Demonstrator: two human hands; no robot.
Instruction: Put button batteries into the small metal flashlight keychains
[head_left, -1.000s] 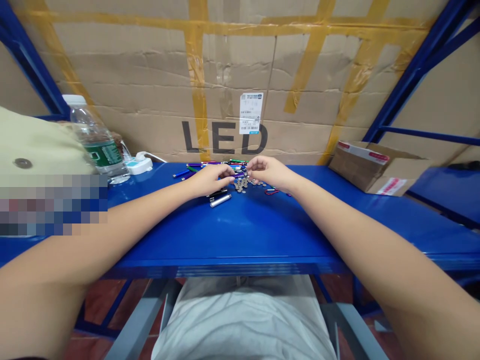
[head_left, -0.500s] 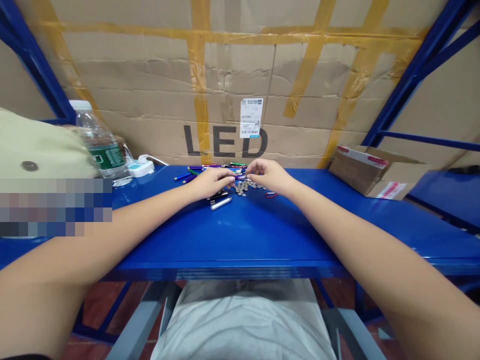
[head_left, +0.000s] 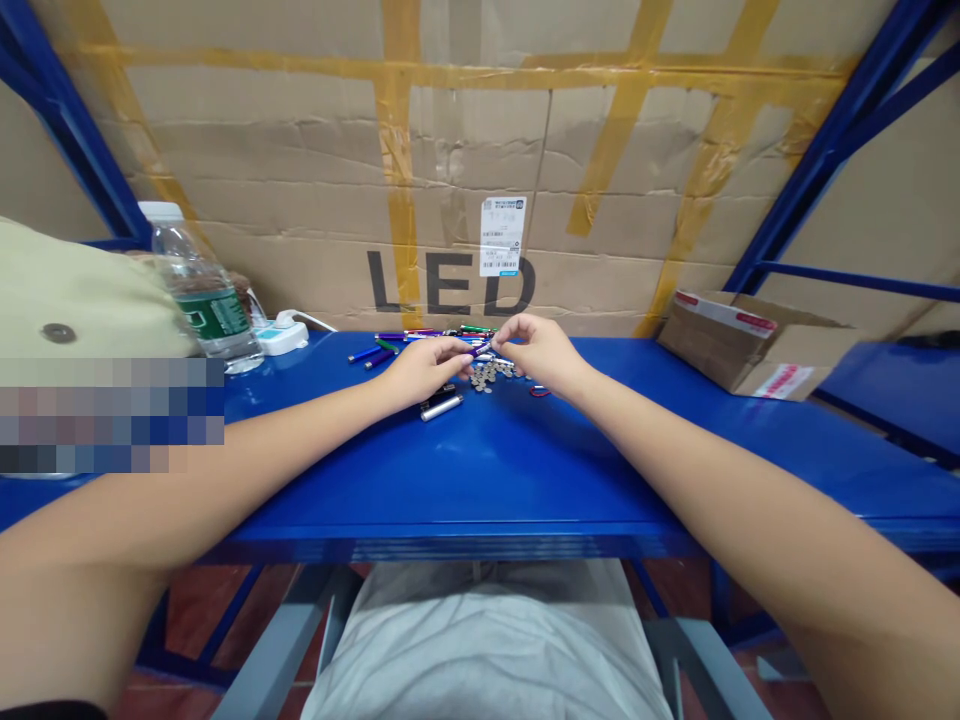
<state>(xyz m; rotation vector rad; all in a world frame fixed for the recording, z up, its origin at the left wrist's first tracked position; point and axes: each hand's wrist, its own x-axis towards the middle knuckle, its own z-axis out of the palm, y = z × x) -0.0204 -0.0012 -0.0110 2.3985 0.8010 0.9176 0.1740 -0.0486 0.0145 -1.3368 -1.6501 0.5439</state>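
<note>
My left hand is closed on a slim purple tube, which points up to the right from the fingertips. At that tube's right end, thumb and fingers of my right hand are pinched together; whatever sits between them is too small to make out. Below the hands lies a pile of small silvery discs that look like button cells. A silver tube and black ones rest by my left hand. Several coloured tubes lie behind it. Under my right hand a red clip is partly hidden.
A blue table carries everything. On the left are a water bottle, a white power strip and a pale bag or hat. An opened cardboard box stands on the right. A large carton walls off the back.
The purple tube has tilted, its right end now higher. My right hand has shifted slightly, still at the tube's end. My left hand has moved a little to the right.
</note>
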